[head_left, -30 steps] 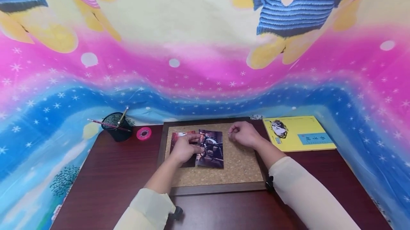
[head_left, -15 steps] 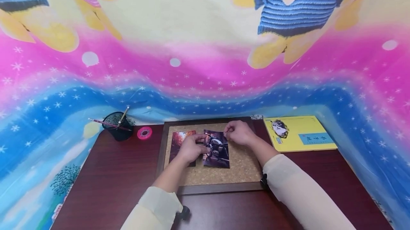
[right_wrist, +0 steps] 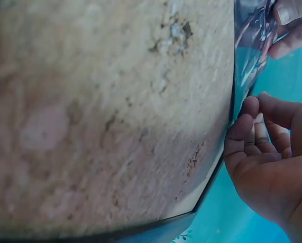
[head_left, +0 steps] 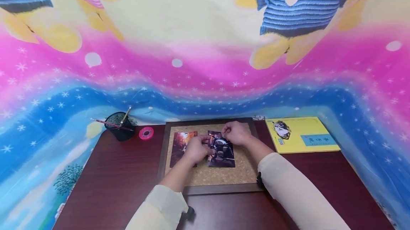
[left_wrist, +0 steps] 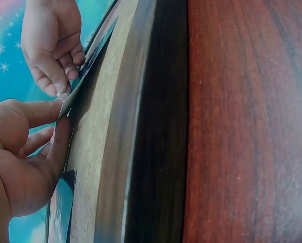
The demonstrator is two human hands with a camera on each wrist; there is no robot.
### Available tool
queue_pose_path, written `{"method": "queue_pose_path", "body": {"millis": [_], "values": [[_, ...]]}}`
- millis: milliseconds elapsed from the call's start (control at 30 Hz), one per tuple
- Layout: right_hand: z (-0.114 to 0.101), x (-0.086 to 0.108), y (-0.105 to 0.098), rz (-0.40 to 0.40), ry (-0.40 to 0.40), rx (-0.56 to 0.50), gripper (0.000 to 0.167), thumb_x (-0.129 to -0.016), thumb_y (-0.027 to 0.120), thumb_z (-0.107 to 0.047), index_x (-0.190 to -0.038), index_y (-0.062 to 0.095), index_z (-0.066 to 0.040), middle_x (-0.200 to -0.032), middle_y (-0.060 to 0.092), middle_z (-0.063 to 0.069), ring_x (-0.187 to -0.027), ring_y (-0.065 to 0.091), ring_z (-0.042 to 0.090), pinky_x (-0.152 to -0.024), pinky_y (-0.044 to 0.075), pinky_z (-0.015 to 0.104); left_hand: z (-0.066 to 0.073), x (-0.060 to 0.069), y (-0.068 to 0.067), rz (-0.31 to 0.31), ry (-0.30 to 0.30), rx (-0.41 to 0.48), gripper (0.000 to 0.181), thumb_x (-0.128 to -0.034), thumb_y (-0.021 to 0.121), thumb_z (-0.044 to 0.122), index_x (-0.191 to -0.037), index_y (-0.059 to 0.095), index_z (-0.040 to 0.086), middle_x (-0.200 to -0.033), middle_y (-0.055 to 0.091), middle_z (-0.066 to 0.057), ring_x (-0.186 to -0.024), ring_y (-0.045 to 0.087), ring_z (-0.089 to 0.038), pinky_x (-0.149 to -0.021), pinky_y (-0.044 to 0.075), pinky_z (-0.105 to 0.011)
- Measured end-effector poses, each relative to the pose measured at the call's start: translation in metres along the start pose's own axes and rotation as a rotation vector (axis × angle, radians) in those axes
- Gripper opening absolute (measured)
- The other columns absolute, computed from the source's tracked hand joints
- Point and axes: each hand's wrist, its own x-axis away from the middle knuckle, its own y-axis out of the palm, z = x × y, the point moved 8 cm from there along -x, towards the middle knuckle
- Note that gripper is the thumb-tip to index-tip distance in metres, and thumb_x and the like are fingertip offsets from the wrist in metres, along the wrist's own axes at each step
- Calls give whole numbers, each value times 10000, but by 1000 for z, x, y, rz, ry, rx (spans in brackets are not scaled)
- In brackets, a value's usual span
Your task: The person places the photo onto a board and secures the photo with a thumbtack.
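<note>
My left hand (head_left: 196, 150) pinches the left edge of a dark motorcycle photo (head_left: 221, 157) between thumb and fingers. The photo's edge stands slightly off the cork board (head_left: 221, 178) in the left wrist view. At its top edge, my right hand (head_left: 237, 133) has thumb and forefinger together; a small whitish piece resembling a pushpin (left_wrist: 62, 95) shows at the fingertips, mostly hidden. An orange and dark photo (head_left: 179, 153) lies to the left on the board, partly covered by my left hand, with a whitish spot near its top.
A black mesh pen cup (head_left: 121, 130) with pencils and a pink tape roll (head_left: 146, 133) stand left of the board. A yellow book (head_left: 301, 130) lies to the right. The dark red table (head_left: 128, 183) meets a printed cloth (head_left: 205, 62) behind.
The left hand has shifted right, sliding the motorcycle photo off the orange photo so a gap shows between them. The right hand has moved left to the photo's top edge.
</note>
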Motion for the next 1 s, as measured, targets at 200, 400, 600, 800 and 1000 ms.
{"method": "queue_pose_path", "body": {"millis": [200,400,600,800,1000], "values": [[2,-8,0,25,8,66,131,-860,707,-83,-975,764,-109,-812,696,-31,-762,629,144,-788,519,358,4,0,0,45,26,-86,622,-737,908,76,-1315,683,14,-1109,741,-75,-800,661,-103,-803,560,-339],[-1,-13,2,7,-5,124,152,-851,693,-90,-972,775,-130,-832,720,-47,-797,647,145,-830,529,378,9,2,1,56,51,-119,624,-729,899,68,-1311,683,8,-1071,738,-82,-751,654,-100,-798,556,-350],[-5,-16,5,-9,-12,176,180,-851,658,-91,-962,788,-147,-888,740,-37,-862,655,173,-871,527,399,8,4,3,58,54,-117,607,-740,891,64,-1310,687,21,-1074,739,-84,-715,635,-78,-770,544,-319],[-7,-20,7,-27,-22,199,199,-874,649,-80,-974,806,-148,-924,754,-17,-913,675,193,-894,538,401,9,4,3,68,64,-145,598,-745,885,67,-1308,687,24,-1079,736,-81,-704,615,-85,-749,537,-319],[-10,-24,8,-34,-42,226,200,-873,660,-79,-984,815,-140,-940,761,-13,-947,681,208,-904,544,405,9,3,2,75,55,-181,590,-753,883,76,-1310,692,37,-1097,733,-75,-676,605,-79,-733,541,-318]]}}
